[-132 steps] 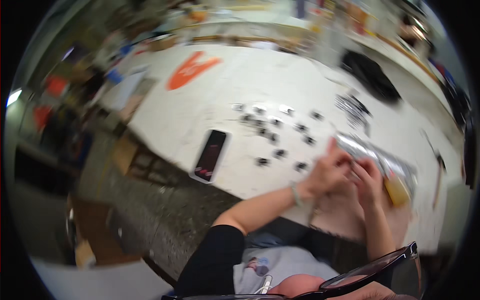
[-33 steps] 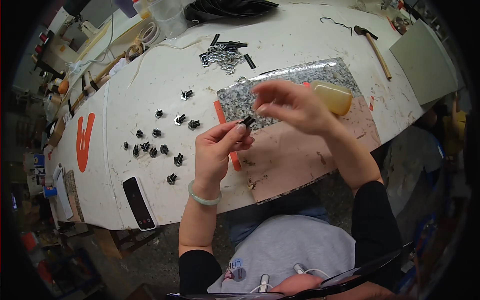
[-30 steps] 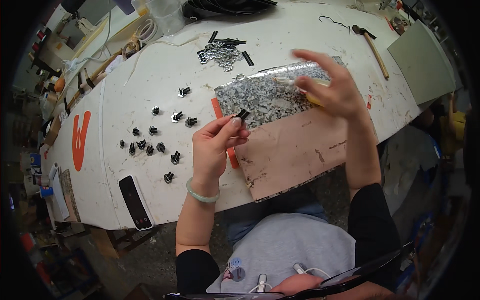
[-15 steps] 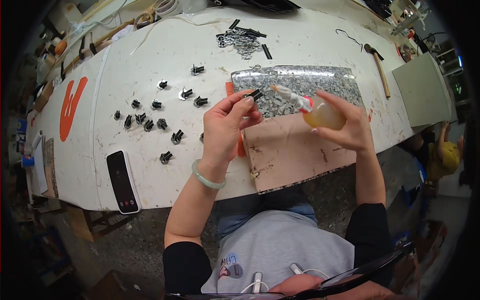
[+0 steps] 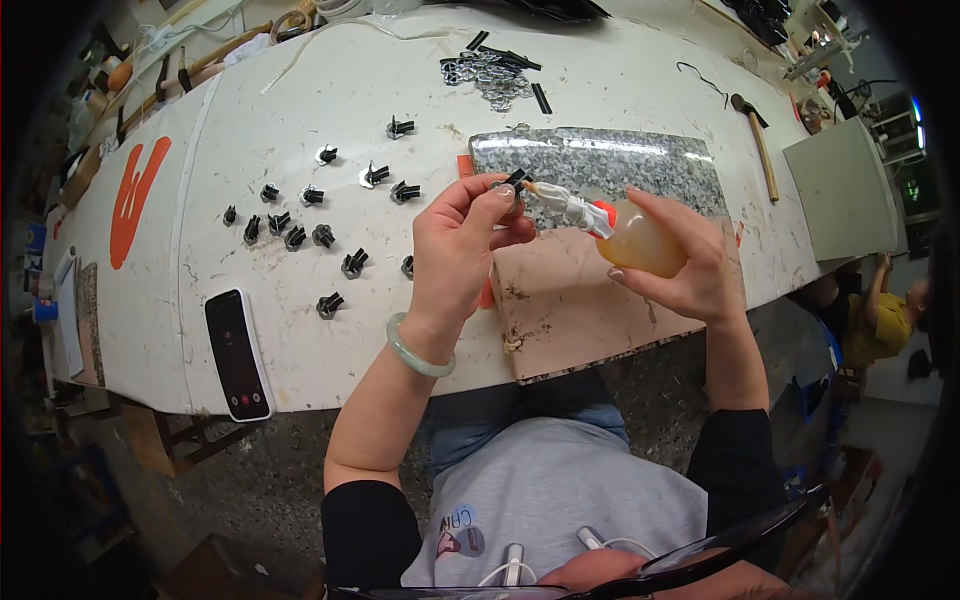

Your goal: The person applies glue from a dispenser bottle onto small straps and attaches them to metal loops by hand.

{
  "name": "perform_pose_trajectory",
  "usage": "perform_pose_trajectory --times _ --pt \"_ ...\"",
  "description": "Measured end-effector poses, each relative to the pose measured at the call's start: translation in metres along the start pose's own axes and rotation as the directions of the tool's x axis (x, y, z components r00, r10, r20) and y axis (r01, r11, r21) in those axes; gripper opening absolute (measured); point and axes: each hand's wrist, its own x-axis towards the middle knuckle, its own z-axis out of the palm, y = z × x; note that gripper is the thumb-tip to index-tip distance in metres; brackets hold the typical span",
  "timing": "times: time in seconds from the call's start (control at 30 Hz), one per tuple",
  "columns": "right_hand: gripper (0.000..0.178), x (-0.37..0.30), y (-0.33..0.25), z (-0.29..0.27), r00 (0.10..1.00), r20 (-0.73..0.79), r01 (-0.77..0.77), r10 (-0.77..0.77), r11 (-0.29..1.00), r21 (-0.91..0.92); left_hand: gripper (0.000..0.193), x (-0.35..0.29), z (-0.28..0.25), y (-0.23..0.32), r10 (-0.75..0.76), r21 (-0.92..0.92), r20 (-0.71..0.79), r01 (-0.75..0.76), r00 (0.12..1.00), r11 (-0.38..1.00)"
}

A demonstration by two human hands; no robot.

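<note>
My left hand (image 5: 455, 240) pinches a small black strip piece (image 5: 516, 180) between thumb and forefinger; the fingers partly hide it. In my right hand (image 5: 700, 265) is a squeeze glue bottle (image 5: 640, 242), rounded and filled with amber liquid, tilted with its white-wrapped nozzle pointing left. The nozzle tip is at the black strip; whether they touch I cannot tell. Left of my hands, several black strips looped on metal rings (image 5: 323, 236) lie scattered on the white table (image 5: 400, 330). Under my hands are a speckled stone slab (image 5: 620, 165) and a pinkish-tan board (image 5: 590, 310).
At the back lies a pile of metal rings (image 5: 490, 75) with loose black strips. A hammer (image 5: 760, 150) and a bent wire (image 5: 705, 82) are far right. Left are a phone (image 5: 238, 350) and an orange cutout (image 5: 138, 205). Another person (image 5: 875, 325) is beyond the right edge.
The glue bottle has moved left with my right hand, bringing its nozzle tip from a gap away up to the black strip. My left hand keeps its pinch.
</note>
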Motion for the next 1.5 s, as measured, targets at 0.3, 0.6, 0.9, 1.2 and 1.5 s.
perform_pose_trajectory --times 0.3,0.6,0.9,1.2,1.5 --pt "0.062 0.000 -0.004 -0.004 0.999 -0.031 0.039 -0.040 0.998 -0.040 0.017 -0.001 0.000 0.000 -0.002 0.008 0.013 0.002 1.000 1.000" --pt "0.062 0.001 -0.006 -0.005 0.999 -0.026 0.032 -0.033 0.997 -0.064 0.016 -0.001 -0.001 0.000 0.019 0.055 0.033 -0.021 0.999 0.998" --pt "0.062 0.002 -0.007 -0.008 1.000 -0.018 0.021 -0.022 0.996 -0.089 0.015 -0.003 -0.002 -0.004 0.143 0.264 0.056 -0.153 0.988 0.952" --pt "0.060 0.001 -0.007 -0.009 0.998 -0.043 0.041 -0.046 0.993 -0.110 0.014 -0.005 0.001 -0.003 0.179 0.319 0.045 -0.184 0.983 0.930" --pt "0.061 -0.002 -0.005 -0.008 0.999 -0.029 0.035 -0.038 0.992 -0.120 0.015 -0.002 -0.002 -0.003 0.146 0.261 0.014 -0.145 0.989 0.954"
